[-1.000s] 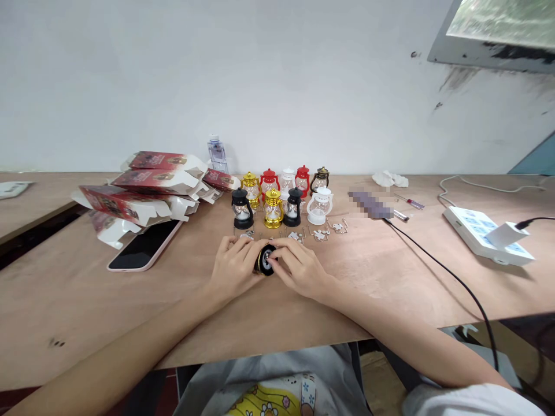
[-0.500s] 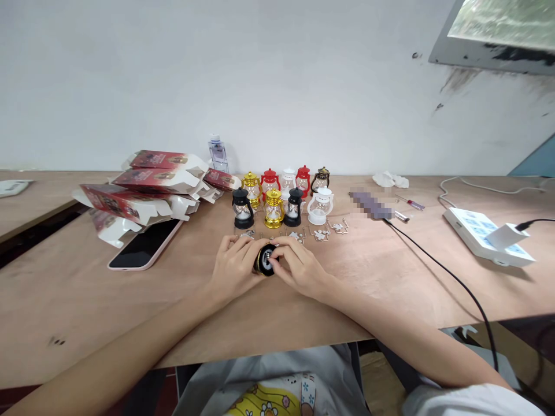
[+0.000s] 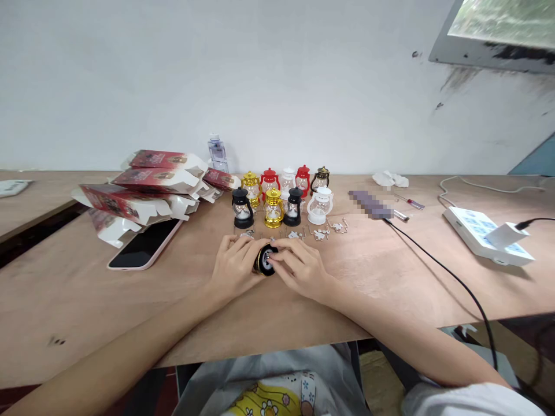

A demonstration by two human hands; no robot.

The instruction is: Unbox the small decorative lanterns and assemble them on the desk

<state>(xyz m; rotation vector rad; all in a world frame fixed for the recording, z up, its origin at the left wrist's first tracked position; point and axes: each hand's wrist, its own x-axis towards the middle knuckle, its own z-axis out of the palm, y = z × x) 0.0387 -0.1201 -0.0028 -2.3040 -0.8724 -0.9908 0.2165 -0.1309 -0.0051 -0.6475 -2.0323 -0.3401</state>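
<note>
In my left hand (image 3: 236,264) lies a small lantern (image 3: 262,267) on its side, its round black base turned toward me and a gold-toned edge showing. Most of its body is hidden behind my fingers. My right hand (image 3: 303,268) has thumb and fingertips pinched at the middle of that base, where a small shiny bit shows; what they grip is too small to name. Just beyond my hands stand several miniature lanterns, among them a black one (image 3: 243,209), a gold one (image 3: 273,209) and a white one (image 3: 320,207). Small metal wire pieces (image 3: 319,234) lie before them.
Flattened red-and-white boxes (image 3: 151,185) are piled at left, partly over a phone (image 3: 145,251). A water bottle (image 3: 217,153) stands by the wall. To the right are a pixelated, cabled object (image 3: 370,205), a screwdriver (image 3: 411,202), crumpled tissue (image 3: 390,179) and a white power strip (image 3: 485,237).
My right fingers have shifted very slightly at the lantern's base. Otherwise the hands, the held lantern and the things on the table look the same.
</note>
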